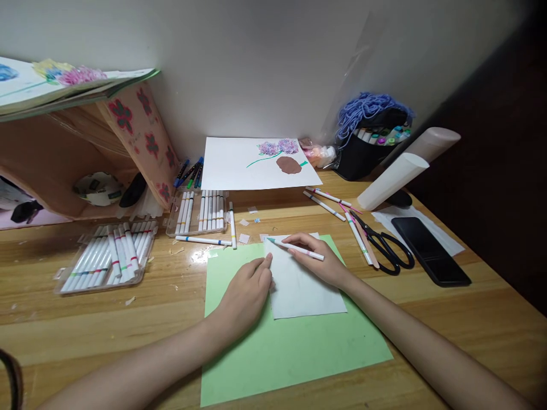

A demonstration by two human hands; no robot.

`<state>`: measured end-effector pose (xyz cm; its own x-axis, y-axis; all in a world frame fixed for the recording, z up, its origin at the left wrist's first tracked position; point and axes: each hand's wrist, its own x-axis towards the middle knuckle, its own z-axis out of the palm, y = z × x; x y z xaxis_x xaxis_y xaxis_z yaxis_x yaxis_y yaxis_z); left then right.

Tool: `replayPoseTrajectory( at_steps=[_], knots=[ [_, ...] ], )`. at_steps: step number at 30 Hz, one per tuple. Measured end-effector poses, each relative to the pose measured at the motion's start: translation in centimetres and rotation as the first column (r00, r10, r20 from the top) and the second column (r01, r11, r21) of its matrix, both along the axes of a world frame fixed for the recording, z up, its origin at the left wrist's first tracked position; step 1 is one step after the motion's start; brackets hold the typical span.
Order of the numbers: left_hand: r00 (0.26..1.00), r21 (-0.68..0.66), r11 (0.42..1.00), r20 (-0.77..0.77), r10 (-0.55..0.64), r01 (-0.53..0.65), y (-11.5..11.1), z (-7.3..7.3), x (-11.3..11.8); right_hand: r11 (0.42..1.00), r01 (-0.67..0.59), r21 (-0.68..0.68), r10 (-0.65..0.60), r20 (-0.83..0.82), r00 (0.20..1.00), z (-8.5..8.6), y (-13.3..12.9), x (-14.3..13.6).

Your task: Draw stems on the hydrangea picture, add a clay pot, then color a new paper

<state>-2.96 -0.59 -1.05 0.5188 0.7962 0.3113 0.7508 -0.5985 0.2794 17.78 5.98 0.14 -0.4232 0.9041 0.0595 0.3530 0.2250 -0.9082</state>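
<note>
Marker (305, 251) slants between bent, pinching fingers (301, 237) of the right hand (320, 259); the left hand (247, 289), fingers loosely extended, touches white paper (307, 296).

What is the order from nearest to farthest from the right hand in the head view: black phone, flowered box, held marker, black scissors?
1. Held marker, in the right hand.
2. Black scissors, to the hand's right.
3. Black phone, right of the scissors.
4. Flowered box, at the far left.

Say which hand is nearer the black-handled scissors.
Right. The right hand, holding a marker over the white sheet, is left of the scissors, not touching them; the left hand is farther left, at the sheet's left edge.
</note>
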Motion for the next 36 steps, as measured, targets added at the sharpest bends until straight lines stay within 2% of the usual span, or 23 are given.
replayPoseTrajectory(
  at_steps=[3,6,9,12,17,21,24,26,27,29,31,32,33,34,36],
  knots=[
    [0.999,-0.067,0.998,0.041,0.018,-0.015,0.0,0.2,-0.1,1.000,0.018,-0.017,-0.019,-0.050,0.999,-0.1,0.0,0.2],
    [0.983,-0.193,0.979,0.159,0.094,-0.062,0.2,0.5,-0.3,0.996,-0.077,-0.046,0.070,-0.136,0.988,-0.3,0.0,0.6],
    [0.932,-0.332,0.940,0.307,0.191,-0.084,0.3,0.8,-0.5,0.989,-0.144,-0.041,0.132,-0.218,0.967,-0.6,0.1,1.2],
    [0.891,-0.386,0.920,0.388,0.234,-0.074,0.3,1.0,-0.6,0.984,-0.180,-0.002,0.176,-0.195,0.965,-0.7,0.2,1.4],
    [0.893,-0.342,0.936,0.391,0.221,-0.082,0.3,0.9,-0.6,0.959,-0.278,-0.049,0.265,-0.189,0.946,-0.5,0.0,1.2],
    [0.956,-0.189,0.972,0.228,0.183,-0.141,-0.1,1.2,-0.8,0.944,-0.310,-0.110,0.279,-0.227,0.933,0.0,-0.5,1.2],
    [0.983,-0.103,0.987,0.117,0.139,-0.127,-0.9,2.3,-1.3,0.937,-0.337,-0.089,0.315,-0.198,0.928,0.8,-0.9,1.3],
    [0.991,-0.108,0.989,0.078,0.112,-0.103,-1.7,3.7,-1.8,0.923,-0.379,-0.069,0.361,-0.190,0.913,1.7,-1.1,1.1],
    [0.991,-0.144,0.986,0.083,0.101,-0.088,-2.1,4.5,-2.1,0.911,-0.407,-0.062,0.390,-0.186,0.902,2.2,-1.2,0.9],
    [0.983,-0.309,0.950,0.154,0.104,-0.052,-2.8,6.2,-2.8,0.875,-0.479,-0.074,0.460,-0.183,0.869,3.5,-1.4,0.2],
    [0.946,-0.498,0.867,0.267,0.184,-0.028,-3.5,7.6,-3.6,0.839,-0.537,-0.083,0.515,-0.193,0.835,4.9,-1.7,-1.0],
    [0.924,-0.543,0.839,0.304,0.232,-0.033,-3.8,8.1,-4.0,0.833,-0.549,-0.070,0.530,-0.187,0.827,5.4,-1.8,-1.8],
    [0.910,-0.539,0.840,0.319,0.263,-0.054,-4.0,8.4,-4.4,0.833,-0.551,-0.044,0.537,-0.172,0.826,5.9,-2.0,-2.7],
    [0.908,-0.491,0.867,0.318,0.273,-0.089,-4.2,8.6,-4.9,0.839,-0.545,-0.011,0.537,-0.155,0.829,6.2,-2.1,-3.7],
    [0.923,-0.331,0.929,0.281,0.262,-0.163,-4.6,8.5,-5.9,0.845,-0.533,0.042,0.533,-0.147,0.833,6.3,-2.3,-5.6]
  ],
)
